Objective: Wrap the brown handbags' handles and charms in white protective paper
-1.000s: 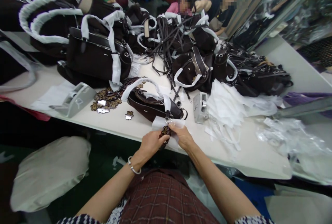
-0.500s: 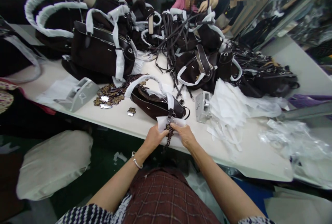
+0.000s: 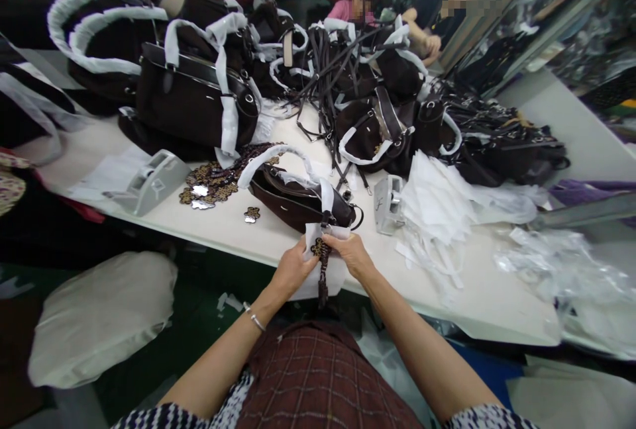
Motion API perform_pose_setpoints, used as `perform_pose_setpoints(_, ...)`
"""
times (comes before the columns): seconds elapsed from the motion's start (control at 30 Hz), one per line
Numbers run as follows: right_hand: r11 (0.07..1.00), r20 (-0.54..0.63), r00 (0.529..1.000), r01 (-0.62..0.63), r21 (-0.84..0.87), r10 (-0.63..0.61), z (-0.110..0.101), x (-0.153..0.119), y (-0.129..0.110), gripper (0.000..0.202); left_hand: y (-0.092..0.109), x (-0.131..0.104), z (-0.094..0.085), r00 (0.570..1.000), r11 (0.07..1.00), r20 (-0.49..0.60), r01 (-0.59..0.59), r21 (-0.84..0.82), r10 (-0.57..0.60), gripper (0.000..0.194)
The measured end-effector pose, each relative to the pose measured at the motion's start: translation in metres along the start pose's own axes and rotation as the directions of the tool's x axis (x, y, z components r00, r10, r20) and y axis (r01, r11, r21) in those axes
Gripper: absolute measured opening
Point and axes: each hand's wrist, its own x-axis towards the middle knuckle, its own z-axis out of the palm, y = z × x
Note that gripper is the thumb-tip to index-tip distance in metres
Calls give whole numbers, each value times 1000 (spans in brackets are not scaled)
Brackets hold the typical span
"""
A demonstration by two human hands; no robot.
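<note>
The small brown bag (image 3: 278,202) sits on the table (image 3: 223,227) right in front of the person, its top gaping a little; the inside is dark, and I can't tell what it holds. Its long axis slants from far left to near right, the near end toward the hands, and its handle (image 3: 281,151), wrapped in white, arches above. At that near end a dark charm (image 3: 322,278) hangs, its flower part uppermost and its long tail pointing straight at the person's apron (image 3: 322,376), past the table's edge. The flower lies between the two thumbs: the left hand (image 3: 292,269) pinches it from the left together with white paper (image 3: 334,277), while the right hand (image 3: 354,254) has its fingers nearly closed at the charm's top. More flower charms (image 3: 213,184) are heaped to the bag's left.
</note>
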Motion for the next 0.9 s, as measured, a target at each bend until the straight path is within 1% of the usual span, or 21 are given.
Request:
perform_pose_setpoints(0.07, 1000, -69, 997, 14, -1, -14, 3, 3, 4, 35, 4, -6, 7, 997, 975, -56, -40, 221, 53, 58)
perform_pose_setpoints(0.1, 1000, -108, 994, 21, -12, -22, 5, 4, 7, 35, 7, -9, 11, 995, 941, -62, -58, 334, 83, 61)
perform_pose_setpoints(0.17, 998, -195, 980, 30, -62, -42, 9, 6, 13, 35, 12, -13, 19, 992, 846, -29, -91, 526, 124, 63)
perform_pose_setpoints(0.23, 992, -268, 961, 34, -120, -65, 12, 8, 20, 36, 17, -14, 26, 992, 749, 13, -106, 654, 129, 61)
perform_pose_setpoints(0.3, 990, -323, 944, 25, -136, -68, 14, 8, 24, 36, 21, -13, 29, 993, 676, 37, -106, 729, 115, 59)
perform_pose_setpoints(0.37, 990, -360, 931, 11, -142, -62, 16, 6, 24, 36, 24, -9, 30, 993, 638, 59, -109, 762, 98, 57)
perform_pose_setpoints(0.43, 985, -368, 927, 2, -171, -66, 18, 0, 19, 34, 27, -6, 28, 993, 627, 82, -116, 770, 83, 55)
perform_pose_setpoints(0.5, 978, -316, 945, 18, -208, -85, 21, -9, 11, 35, 29, -3, 24, 992, 631, 102, -124, 766, 72, 53)
perform_pose_setpoints(0.57, 973, -217, 971, 49, -225, -99, 25, -18, 2, 40, 29, 0, 21, 990, 646, 133, -137, 751, 55, 50)
perform_pose_setpoints(0.63, 973, -132, 988, 54, -225, -85, 27, -24, -4, 41, 30, 2, 19, 984, 666, 172, -155, 730, 40, 43)
perform_pose_setpoints(0.67, 978, -112, 991, 43, -205, -67, 28, -25, -4, 41, 31, 3, 18, 982, 673, 187, -160, 722, 33, 40)
perform_pose_setpoints(0.73, 994, -126, 992, 6, -114, -21, 28, -23, -3, 43, 35, 1, 18, 983, 677, 180, -151, 720, 28, 38)
perform_pose_setpoints(0.8, 1000, -185, 983, -9, 4, 10, 27, -17, 1, 40, 37, -4, 17, 989, 679, 131, -140, 721, 65, 43)
perform_pose_setpoints(0.87, 996, -247, 969, 3, 94, 20, 24, -10, 4, 36, 36, -13, 14, 981, 694, 82, -182, 696, 175, 49)
perform_pose_setpoints(0.9, 991, -257, 966, 7, 130, 26, 23, -8, 5, 36, 33, -18, 11, 971, 711, 46, -204, 673, 235, 52)
